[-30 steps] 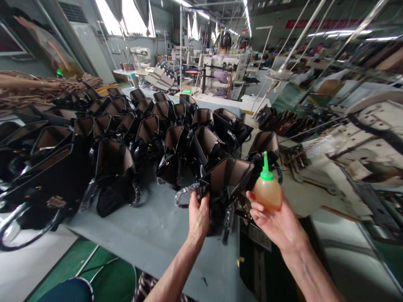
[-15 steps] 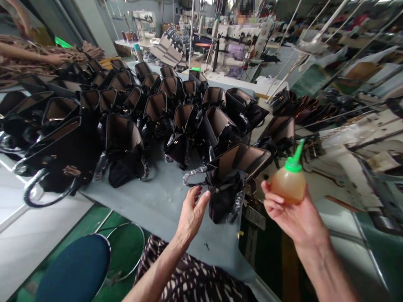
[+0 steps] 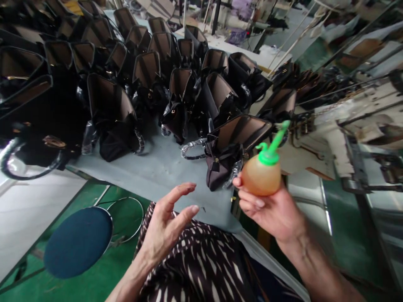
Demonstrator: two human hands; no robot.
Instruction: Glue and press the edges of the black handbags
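Observation:
My right hand [image 3: 267,209] is wrapped round a squeeze bottle [image 3: 261,174], a round, translucent one with amber liquid inside and a green cap and nozzle pointing up. Over the near edge of the table hovers my left hand [image 3: 168,222], thumb and fingers apart, with nothing between them. Just beyond both hands stands a black handbag [image 3: 220,167], its top gaping to a tan lining and its handle wrapped in clear plastic. The bottle partly overlaps that bag's right side.
Many similar black handbags crowd the grey table [image 3: 157,167], such as a large bag [image 3: 37,121] at left. A blue round stool [image 3: 78,241] stands on the green floor at lower left. Machinery [image 3: 362,138] is on the right.
My view has tilted downward. My right hand has brought the bottle leftward, closer to the near handbag. My left hand has drawn back from that bag toward my body.

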